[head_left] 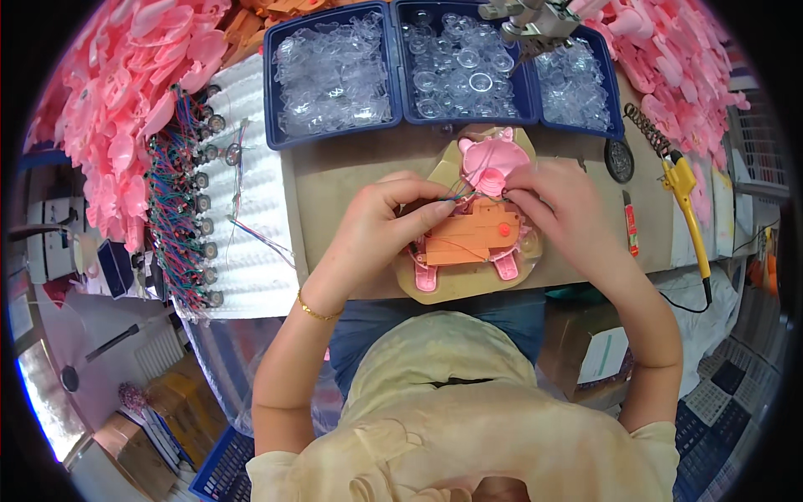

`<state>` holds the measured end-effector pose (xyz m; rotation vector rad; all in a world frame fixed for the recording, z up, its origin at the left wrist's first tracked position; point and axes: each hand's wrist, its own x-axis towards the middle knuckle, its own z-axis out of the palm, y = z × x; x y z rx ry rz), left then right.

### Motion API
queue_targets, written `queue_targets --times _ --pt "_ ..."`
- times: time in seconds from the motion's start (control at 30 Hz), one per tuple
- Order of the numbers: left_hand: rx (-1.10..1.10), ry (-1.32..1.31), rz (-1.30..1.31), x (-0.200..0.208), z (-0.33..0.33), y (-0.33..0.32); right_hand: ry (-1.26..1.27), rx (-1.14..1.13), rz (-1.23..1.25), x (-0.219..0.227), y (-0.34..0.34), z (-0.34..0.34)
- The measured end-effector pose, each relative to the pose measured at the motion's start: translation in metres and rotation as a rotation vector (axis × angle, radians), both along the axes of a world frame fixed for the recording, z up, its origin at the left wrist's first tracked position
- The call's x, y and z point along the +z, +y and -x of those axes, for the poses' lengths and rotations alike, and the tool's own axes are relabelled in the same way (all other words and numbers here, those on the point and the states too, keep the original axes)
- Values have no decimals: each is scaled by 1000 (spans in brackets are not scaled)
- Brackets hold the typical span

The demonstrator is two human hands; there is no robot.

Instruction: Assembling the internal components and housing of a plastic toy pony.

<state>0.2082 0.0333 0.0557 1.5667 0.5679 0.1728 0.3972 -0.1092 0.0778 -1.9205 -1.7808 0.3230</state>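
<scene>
In front of me a pink plastic toy half (506,155), shaped like an animal, lies in a tan holder (428,293). An orange plastic box (460,243) sits in its body. Thin wires (464,186) run across the toy just above the box. With thumb and index finger, my left hand (376,222) pinches some of these wires at their left side. On the right, the fingers of my right hand (559,205) are closed on the wires near a round pink part (488,181). The exact wire ends are hidden by my fingertips.
Three blue bins (335,138) of clear plastic parts line the back. Pink parts heap up at left (134,84) and right (669,58). Wired speakers (205,226) lie on white foam (259,201). A yellow soldering iron (683,188) and red-labelled tool (631,226) lie right.
</scene>
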Motion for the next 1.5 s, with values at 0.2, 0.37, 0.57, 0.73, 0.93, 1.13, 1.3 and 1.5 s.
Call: queue_targets --times 0.2,0.37,0.57,0.73,0.93,1.13,1.3,1.5 --pt "6 -49 7 0 -3 -3 -102 -138 117 11 7 2" --pt "-2 -59 -14 -3 -3 -3 -68 -97 218 10 14 -7" --pt "1 -30 -38 -4 -2 -2 -187 -27 76 9 19 -5" --pt "-13 -89 -40 -5 -3 -5 -142 -86 218 10 8 -1" --pt "4 -65 -5 -6 -2 -4 -117 42 66 10 20 -7" --pt "11 -9 12 -5 -3 -4 -161 217 162 2 31 -16" --pt "21 4 76 -8 -4 -4 -18 213 338 7 50 -19" --pt "25 46 185 -4 -3 0 -36 196 300 3 40 -14"
